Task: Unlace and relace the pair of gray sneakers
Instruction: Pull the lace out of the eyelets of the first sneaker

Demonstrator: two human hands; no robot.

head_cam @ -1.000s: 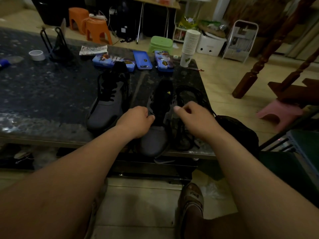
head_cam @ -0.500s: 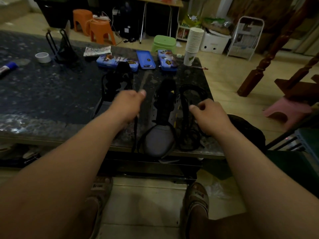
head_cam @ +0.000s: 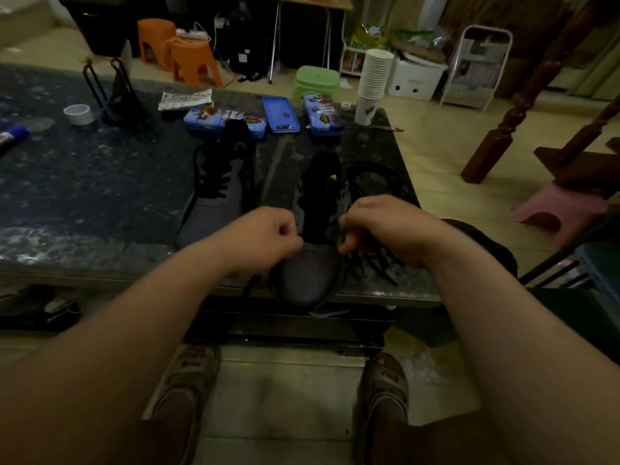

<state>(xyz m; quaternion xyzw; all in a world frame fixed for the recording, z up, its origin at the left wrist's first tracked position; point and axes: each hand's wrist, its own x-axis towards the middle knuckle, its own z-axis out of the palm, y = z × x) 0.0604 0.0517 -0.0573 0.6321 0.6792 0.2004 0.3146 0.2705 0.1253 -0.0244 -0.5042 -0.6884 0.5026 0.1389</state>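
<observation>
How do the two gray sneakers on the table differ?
The left sneaker has black lacing crossed over its tongue; the right sneaker shows a bare tongue. The left sneaker stands untouched, farther back; the right sneaker's toe overhangs the table edge, with the left hand and right hand pinching its lace. Both are gray, toes toward the person.

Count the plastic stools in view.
4. One orange stool beyond the table, a second orange stool beside it, a green stool further right, a pink stool on the floor at right. More may be hidden.
</observation>
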